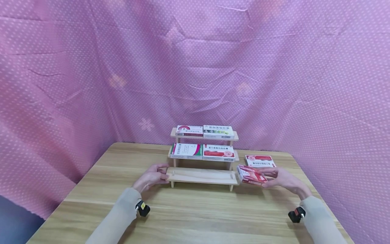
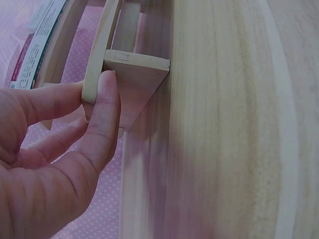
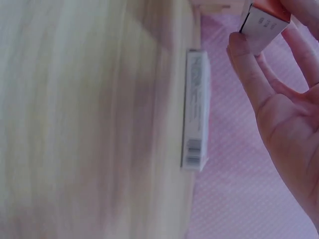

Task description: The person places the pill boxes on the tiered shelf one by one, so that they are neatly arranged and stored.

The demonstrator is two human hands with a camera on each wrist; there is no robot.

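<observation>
A three-tier wooden display rack (image 1: 202,175) stands on the table. My left hand (image 1: 152,178) pinches the left end of its lowest shelf (image 2: 91,82), thumb and fingers on the board's edge in the left wrist view. At the rack's right side, my right hand (image 1: 281,179) grips a red medicine box (image 1: 250,175) by its right end, tilted and close to the shelf's end. In the right wrist view the box's white end (image 3: 264,27) shows between thumb and fingers. Just behind it, a white and red medicine box (image 1: 260,161) lies on the table.
The middle shelf carries a white, green and magenta box (image 1: 187,151) and a white and red box (image 1: 218,153). On the top shelf sit a white and maroon box (image 1: 189,130) and a white and green box (image 1: 218,131). A pink dotted curtain (image 1: 201,67) hangs behind the table (image 1: 195,217).
</observation>
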